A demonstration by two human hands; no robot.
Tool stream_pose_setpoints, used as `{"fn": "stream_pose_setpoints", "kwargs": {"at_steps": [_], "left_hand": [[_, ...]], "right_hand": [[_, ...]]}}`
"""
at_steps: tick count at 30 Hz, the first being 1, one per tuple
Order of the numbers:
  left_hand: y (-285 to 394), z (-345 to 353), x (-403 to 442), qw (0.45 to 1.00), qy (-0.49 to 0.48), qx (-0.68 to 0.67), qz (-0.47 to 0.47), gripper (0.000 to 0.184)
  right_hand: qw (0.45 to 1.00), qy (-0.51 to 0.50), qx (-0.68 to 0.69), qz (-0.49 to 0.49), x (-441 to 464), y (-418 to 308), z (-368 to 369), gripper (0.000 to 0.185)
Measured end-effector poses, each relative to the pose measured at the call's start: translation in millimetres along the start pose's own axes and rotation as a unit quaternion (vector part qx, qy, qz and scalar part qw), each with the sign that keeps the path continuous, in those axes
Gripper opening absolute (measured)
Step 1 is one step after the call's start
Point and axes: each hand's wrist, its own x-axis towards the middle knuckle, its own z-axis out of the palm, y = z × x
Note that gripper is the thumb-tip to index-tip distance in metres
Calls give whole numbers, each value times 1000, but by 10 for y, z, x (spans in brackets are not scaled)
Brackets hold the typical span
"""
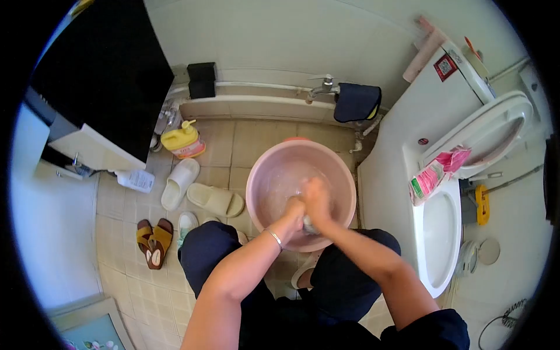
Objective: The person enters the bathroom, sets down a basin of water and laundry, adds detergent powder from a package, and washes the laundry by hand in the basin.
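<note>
A pink plastic basin stands on the floor between my knees, with cloudy water in its bottom. My left hand, with a silver bracelet at the wrist, is closed over the basin around a small pale, cloth-like thing. Pressed against it is my right hand, curled and smeared by motion, with the same pale thing bunched under it. Fingers cover most of the thing, so its exact kind does not show.
Cream slippers, brown sandals and a yellow pump bottle are at left. A tap with a dark cloth lies behind the basin. A toilet with a pink packet on it stands at right.
</note>
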Motion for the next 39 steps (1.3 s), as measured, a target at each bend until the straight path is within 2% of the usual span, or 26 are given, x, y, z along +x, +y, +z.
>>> {"fn": "stream_pose_setpoints", "kwargs": {"at_steps": [2,3,4,6,7,8,10,11,13,15,16,18,20,22,23,24,26,27,28,30,31,32,34,36,38,39], "left_hand": [[-11,-218,35,985,-70,-157,-3,25],[-130,-301,217,979,-116,-163,32,25],[-55,-247,75,983,-116,-141,21,25],[282,72,-278,995,-84,44,-24,28],[339,67,-321,996,-78,0,-34,33],[382,31,-315,996,-82,20,-36,33],[413,-70,-276,984,-81,151,55,41],[410,-89,-235,982,-80,165,53,41],[379,-163,-110,983,-26,112,144,42],[124,-896,649,982,-38,133,127,41],[136,-794,507,979,-64,145,127,36],[183,-548,192,970,-116,168,129,28],[165,57,-207,995,47,70,43,26],[-18,-252,35,994,48,83,57,26],[4,-282,105,992,46,86,82,29],[24,-295,192,991,40,95,79,29],[65,-217,72,995,26,91,36,29],[89,-172,-1,996,19,85,16,30],[118,-119,-73,997,12,80,-2,30],[163,-46,-137,997,-5,70,-35,31],[141,-177,-58,996,-1,84,11,32],[172,-142,-28,996,-4,87,13,32],[170,-148,-52,997,-13,73,-3,33],[150,-141,-81,998,-24,56,-18,34],[104,-170,-63,998,-34,46,-25,34],[78,-253,3,996,-93,6,3,35]], "right_hand": [[989,-46,79,-116,-248,-534,-64,33],[990,-37,20,-138,-192,-23,40,30],[992,-18,28,-123,-116,79,-10,30],[1000,3,22,3,174,205,-126,31],[999,33,21,38,223,269,-137,30],[997,50,29,44,284,329,-150,30],[949,55,192,244,354,424,-149,32],[945,63,203,248,336,315,-189,32],[961,80,246,100,200,41,-240,34],[960,69,208,-171,-32,-220,-133,30],[960,78,213,-162,-110,-207,-95,30],[958,-42,77,-273,-242,-149,-22,25],[977,-56,28,-202,-83,75,58,25],[998,-24,-28,-48,-10,237,133,26],[996,-16,85,-25,-138,116,177,24],[996,-5,85,-21,-217,44,176,24],[971,-46,93,-215,-404,-124,131,24],[960,-18,4,-281,-272,-15,127,27],[961,-17,6,-277,-145,91,107,27],[999,12,32,1,46,226,68,29],[994,-31,75,71,-59,79,119,29],[994,-26,76,70,-142,7,125,29],[970,-11,39,-238,-366,-104,170,30],[972,-49,8,-229,-129,32,73,34],[999,25,3,-37,85,195,2,28],[996,-5,58,-74,4,152,82,27]]}}
